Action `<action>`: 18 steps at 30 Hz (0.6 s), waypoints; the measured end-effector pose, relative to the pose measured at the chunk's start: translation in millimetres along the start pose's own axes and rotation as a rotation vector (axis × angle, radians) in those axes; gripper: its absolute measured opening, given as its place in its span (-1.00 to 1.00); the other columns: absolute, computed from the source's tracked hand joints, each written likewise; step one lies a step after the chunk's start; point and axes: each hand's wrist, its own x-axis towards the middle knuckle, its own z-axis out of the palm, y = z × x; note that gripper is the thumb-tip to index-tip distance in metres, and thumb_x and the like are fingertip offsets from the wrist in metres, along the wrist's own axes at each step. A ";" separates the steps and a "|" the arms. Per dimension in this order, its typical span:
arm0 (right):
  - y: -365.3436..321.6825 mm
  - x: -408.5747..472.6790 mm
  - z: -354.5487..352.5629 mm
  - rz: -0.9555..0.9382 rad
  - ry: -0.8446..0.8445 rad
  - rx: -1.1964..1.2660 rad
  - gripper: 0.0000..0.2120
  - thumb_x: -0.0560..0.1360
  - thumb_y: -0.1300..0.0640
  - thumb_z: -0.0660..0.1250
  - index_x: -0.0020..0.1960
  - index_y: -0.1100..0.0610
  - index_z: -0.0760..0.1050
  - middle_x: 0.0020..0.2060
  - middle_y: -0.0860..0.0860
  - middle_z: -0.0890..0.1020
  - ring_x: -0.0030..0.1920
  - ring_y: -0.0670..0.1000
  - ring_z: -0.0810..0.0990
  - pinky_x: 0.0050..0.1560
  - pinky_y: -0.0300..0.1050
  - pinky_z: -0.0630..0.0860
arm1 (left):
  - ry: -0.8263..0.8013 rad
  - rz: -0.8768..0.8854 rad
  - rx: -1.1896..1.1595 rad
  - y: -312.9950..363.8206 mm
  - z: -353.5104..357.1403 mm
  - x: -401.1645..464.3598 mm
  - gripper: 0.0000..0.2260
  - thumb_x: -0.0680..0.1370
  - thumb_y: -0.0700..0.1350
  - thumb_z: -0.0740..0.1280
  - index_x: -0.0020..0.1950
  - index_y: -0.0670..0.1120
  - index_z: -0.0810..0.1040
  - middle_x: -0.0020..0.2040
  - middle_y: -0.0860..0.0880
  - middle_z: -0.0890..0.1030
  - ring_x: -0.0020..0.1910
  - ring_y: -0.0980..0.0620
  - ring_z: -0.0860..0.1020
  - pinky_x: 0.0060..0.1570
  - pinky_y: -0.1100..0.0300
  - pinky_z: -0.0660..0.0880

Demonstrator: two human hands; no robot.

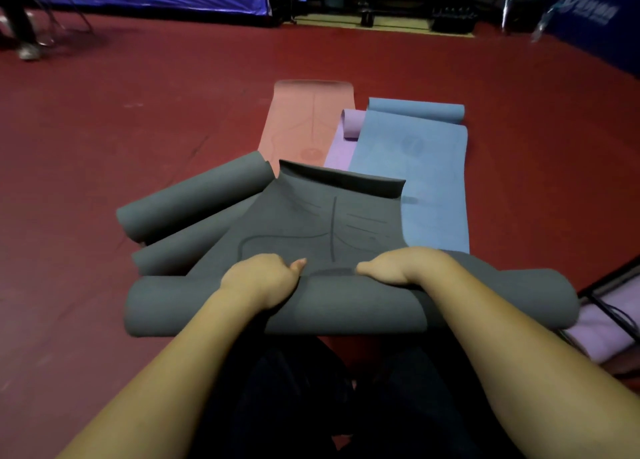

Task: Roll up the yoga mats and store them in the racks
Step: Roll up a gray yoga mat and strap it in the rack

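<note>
The grey mat [322,223] lay on the red floor [104,119] directly in front of the person, its near end wound into a thick roll [214,309] running crosswise. Both hands rested on top of that roll, close together near its middle. The left hand [259,280] was curled over the roll with the thumb pointing toward the right hand [391,268], whose fingers were likewise curled down onto the rolled edge; both gripped the mat.

Beyond the hands the unrolled portion stretched away, its far edge curled upward. A second grey mat [194,199], partly rolled, lay at an angle just to the left, touching the first. Farther off lay a pink mat [304,119], a purple mat [346,147] and a blue mat [426,167], side by side and overlapping, the latter two curled at their far ends. A purple bundle with black wire framing [609,323] sat at the right edge.

The grey mat bore dark alignment lines and looked matte.
</note>
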 end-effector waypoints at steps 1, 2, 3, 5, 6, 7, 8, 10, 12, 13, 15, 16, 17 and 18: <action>0.4 2.2 0.5 0.008 0.005 0.008 -0.43 0.63 -0.25 -0.05 0.47 0.02 0.38 0.50 0.07 0.34 0.44 0.09 0.34 0.35 0.02 0.23 | -0.022 -0.004 -0.008 0.3 -1.4 2.4 -0.36 0.61 0.33 -0.06 0.22 -0.10 0.59 0.28 -0.15 0.57 0.24 -0.18 0.52 0.20 -0.03 0.41; 0.1 4.3 0.6 0.013 0.032 0.004 -0.42 0.63 -0.26 -0.04 0.48 0.03 0.37 0.50 0.07 0.33 0.46 0.09 0.33 0.38 0.02 0.22 | -0.048 -0.012 -0.019 0.5 -3.8 5.7 -0.36 0.62 0.32 -0.05 0.25 -0.11 0.57 0.32 -0.15 0.55 0.27 -0.17 0.51 0.22 -0.03 0.39; 0.1 6.7 2.3 0.007 0.102 -0.022 -0.43 0.64 -0.25 -0.03 0.45 0.05 0.40 0.48 0.09 0.36 0.45 0.11 0.35 0.37 0.02 0.25 | -0.076 -0.017 -0.026 -0.1 -5.4 9.0 -0.36 0.62 0.31 -0.05 0.29 -0.12 0.56 0.36 -0.15 0.52 0.31 -0.17 0.48 0.25 -0.03 0.36; 1.2 9.0 6.3 -0.046 0.395 -0.094 -0.54 0.64 -0.19 0.00 0.23 0.06 0.53 0.31 0.11 0.53 0.28 0.15 0.48 0.14 -0.01 0.40 | -0.122 -0.004 -0.025 0.8 -10.9 17.8 -0.36 0.64 0.29 -0.03 0.39 -0.16 0.49 0.45 -0.18 0.43 0.40 -0.18 0.40 0.33 -0.01 0.29; 0.7 7.1 10.7 -0.079 0.536 -0.104 -0.59 0.64 -0.16 0.02 0.09 0.06 0.53 0.19 0.10 0.58 0.19 0.16 0.52 0.01 -0.03 0.41 | -0.152 0.003 -0.030 2.0 -14.1 21.7 -0.38 0.66 0.26 -0.02 0.43 -0.18 0.45 0.48 -0.19 0.38 0.45 -0.17 0.36 0.38 0.01 0.25; -0.4 3.8 15.3 -0.103 0.628 -0.113 -0.61 0.64 -0.15 0.04 0.02 0.07 0.52 0.11 0.08 0.59 0.14 0.17 0.53 -0.05 -0.03 0.40 | -0.183 0.009 -0.042 3.5 -17.3 25.6 -0.40 0.68 0.22 -0.01 0.47 -0.19 0.40 0.51 -0.20 0.33 0.48 -0.16 0.31 0.41 0.05 0.20; -1.6 1.3 23.0 -0.113 0.675 -0.128 -0.60 0.64 -0.16 0.04 0.01 0.08 0.52 0.08 0.07 0.59 0.14 0.16 0.51 -0.03 -0.02 0.40 | -0.213 0.014 -0.054 4.9 -20.1 28.8 -0.43 0.69 0.19 0.00 0.50 -0.19 0.36 0.53 -0.19 0.30 0.50 -0.15 0.28 0.43 0.07 0.17; -2.9 -3.8 42.5 -0.091 0.738 -0.173 -0.51 0.62 -0.23 -0.01 0.04 0.09 0.53 0.05 0.07 0.57 0.14 0.16 0.48 0.05 0.00 0.40 | -0.274 0.010 -0.103 5.2 -23.0 37.3 -0.46 0.68 0.17 0.07 0.52 -0.17 0.33 0.55 -0.15 0.27 0.52 -0.11 0.25 0.46 0.07 0.13; -4.9 -6.5 57.6 -0.055 0.797 -0.236 -0.32 0.53 -0.34 -0.18 0.04 0.09 0.54 0.01 0.08 0.59 0.11 0.17 0.50 0.11 0.03 0.38 | -0.288 0.005 -0.174 3.8 -23.0 45.1 -0.48 0.66 0.16 0.16 0.51 -0.14 0.36 0.55 -0.11 0.29 0.52 -0.08 0.26 0.46 0.07 0.13; -4.9 -6.4 61.2 -0.039 0.807 -0.255 -0.26 0.47 -0.37 -0.24 0.04 0.08 0.55 -0.01 0.08 0.61 0.10 0.16 0.52 0.12 0.03 0.37 | -0.296 0.018 -0.182 4.5 -22.4 48.7 -0.50 0.66 0.14 0.18 0.50 -0.13 0.37 0.54 -0.10 0.30 0.51 -0.07 0.27 0.45 0.08 0.13; -5.4 -2.8 61.3 -0.019 0.824 -0.251 -0.20 0.42 -0.39 -0.29 0.03 0.08 0.55 -0.03 0.06 0.62 0.08 0.15 0.54 0.11 0.02 0.36 | -0.296 0.037 -0.172 5.1 -20.4 54.4 -0.51 0.66 0.12 0.19 0.50 -0.13 0.38 0.53 -0.10 0.32 0.50 -0.07 0.29 0.44 0.09 0.14; -5.0 -1.3 58.7 -0.005 0.822 -0.248 -0.19 0.42 -0.40 -0.30 0.03 0.08 0.56 -0.02 0.06 0.62 0.07 0.14 0.54 0.09 0.01 0.35 | -0.283 0.034 -0.168 6.6 -19.7 55.9 -0.51 0.66 0.12 0.19 0.49 -0.14 0.38 0.53 -0.12 0.33 0.49 -0.08 0.30 0.44 0.09 0.16; -4.9 0.3 55.2 0.010 0.815 -0.259 -0.20 0.44 -0.40 -0.29 0.04 0.08 0.56 -0.01 0.06 0.62 0.08 0.14 0.54 0.07 0.00 0.35 | -0.259 0.017 -0.156 7.9 -19.1 56.9 -0.50 0.66 0.14 0.17 0.47 -0.15 0.41 0.51 -0.14 0.36 0.47 -0.11 0.33 0.42 0.09 0.19; -5.1 2.9 52.0 0.021 0.804 -0.275 -0.24 0.48 -0.39 -0.24 0.05 0.08 0.56 0.00 0.07 0.62 0.08 0.14 0.54 0.06 0.00 0.36 | -0.206 -0.003 -0.141 7.2 -17.8 58.1 -0.50 0.66 0.17 0.15 0.41 -0.16 0.48 0.46 -0.18 0.42 0.43 -0.14 0.38 0.37 0.07 0.25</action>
